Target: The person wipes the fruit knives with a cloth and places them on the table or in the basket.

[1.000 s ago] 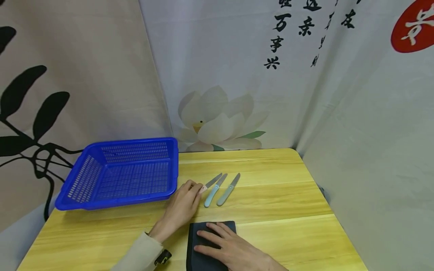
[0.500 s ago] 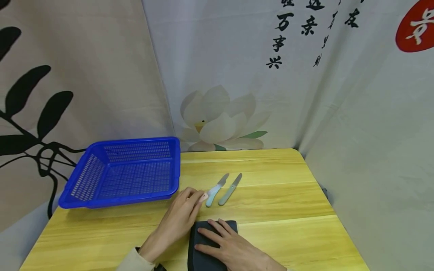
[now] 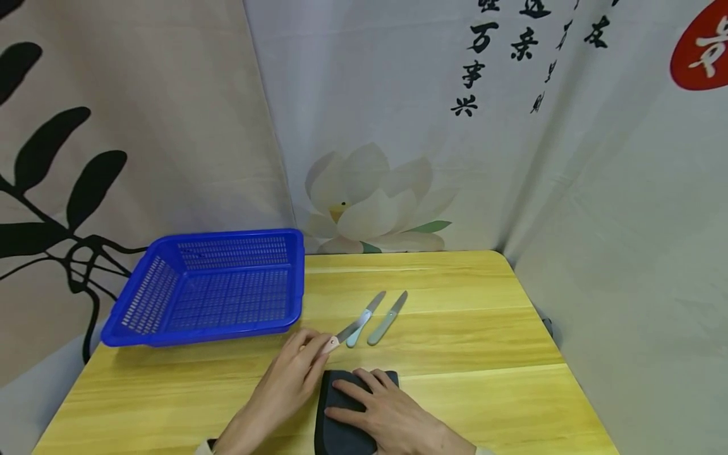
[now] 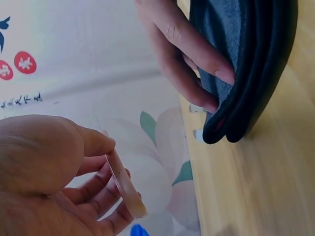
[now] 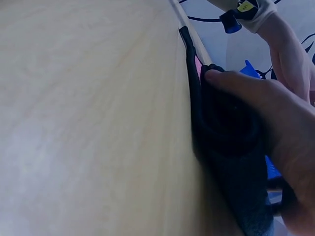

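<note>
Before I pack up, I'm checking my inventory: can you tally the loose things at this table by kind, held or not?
Knives: 3 (pink-handled knife, light-blue knife, grey-green knife)
Blue basket: 1
Dark folded item: 1
Total: 5

We log 2 bare hands, left hand (image 3: pixel 289 380) and right hand (image 3: pixel 392 411). Left sleeve (image 5: pixel 268 12): cream. Right cuff (image 3: pixel 485 451): pale sliver only. At the left wrist we see black boxy gear (image 5: pixel 231 22), yellow patch (image 5: pixel 245 6), small dark marks.
</note>
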The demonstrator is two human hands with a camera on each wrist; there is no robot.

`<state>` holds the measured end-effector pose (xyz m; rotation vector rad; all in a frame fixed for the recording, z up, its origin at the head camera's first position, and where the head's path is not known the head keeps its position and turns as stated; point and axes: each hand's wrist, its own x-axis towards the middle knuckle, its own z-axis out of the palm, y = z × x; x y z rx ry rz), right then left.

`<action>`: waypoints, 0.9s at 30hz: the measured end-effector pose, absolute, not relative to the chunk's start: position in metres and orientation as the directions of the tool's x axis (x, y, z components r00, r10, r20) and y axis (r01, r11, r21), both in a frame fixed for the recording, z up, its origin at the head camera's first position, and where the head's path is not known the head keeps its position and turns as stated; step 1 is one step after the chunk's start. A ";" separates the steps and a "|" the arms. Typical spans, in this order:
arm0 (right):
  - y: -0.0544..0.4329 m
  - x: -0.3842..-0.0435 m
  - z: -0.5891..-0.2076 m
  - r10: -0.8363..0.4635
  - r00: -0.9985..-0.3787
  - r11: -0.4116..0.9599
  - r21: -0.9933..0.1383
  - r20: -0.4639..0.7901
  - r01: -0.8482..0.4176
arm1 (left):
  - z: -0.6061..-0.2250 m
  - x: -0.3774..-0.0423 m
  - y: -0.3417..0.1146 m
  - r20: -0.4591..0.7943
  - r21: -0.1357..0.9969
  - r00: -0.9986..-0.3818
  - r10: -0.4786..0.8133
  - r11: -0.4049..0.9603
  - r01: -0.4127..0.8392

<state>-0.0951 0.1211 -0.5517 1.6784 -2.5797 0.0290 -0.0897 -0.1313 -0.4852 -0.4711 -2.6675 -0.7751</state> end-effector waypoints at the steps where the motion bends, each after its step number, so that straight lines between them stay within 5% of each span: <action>1: 0.121 -0.095 -0.551 -0.913 -0.403 0.405 0.027 0.065 -0.914 | -0.486 -0.088 -0.132 0.395 0.457 -0.893 0.216 0.797 0.394; 27: 0.121 -0.089 -0.546 -0.909 -0.398 0.402 0.009 0.127 -0.915 | -0.491 -0.069 -0.147 0.419 0.532 -0.898 0.136 0.764 0.365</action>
